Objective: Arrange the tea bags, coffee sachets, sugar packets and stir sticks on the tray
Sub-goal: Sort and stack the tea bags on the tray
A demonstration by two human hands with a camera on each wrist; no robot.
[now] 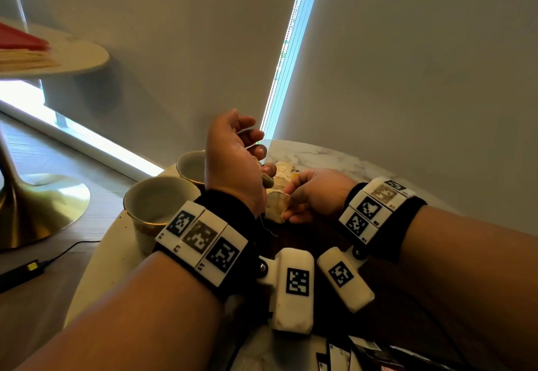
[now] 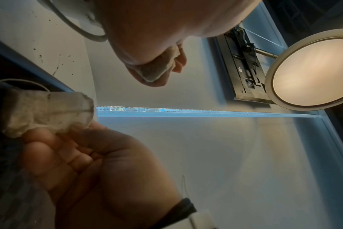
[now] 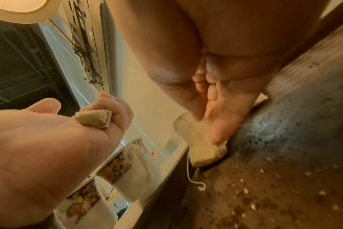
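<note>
My left hand (image 1: 256,161) is raised above the table, its lower fingers curled round a crumpled tea bag (image 1: 267,180), which the left wrist view also shows (image 2: 157,68). Just below it my right hand (image 1: 292,200) pinches a second tea bag (image 1: 276,207) between thumb and fingers. In the right wrist view that tea bag (image 3: 203,149) touches the dark tray (image 3: 284,155), and its string trails onto the tray. More tea bags (image 1: 283,170) lie in a heap beyond both hands. The two hands are close but apart.
Two patterned cups (image 1: 158,204) (image 1: 190,167) stand at the tray's left edge, near my left wrist. Several sachets (image 1: 346,356) lie at the near edge of the marble table (image 1: 320,153). Crumbs are scattered over the tray. A cable lies on the floor at the left.
</note>
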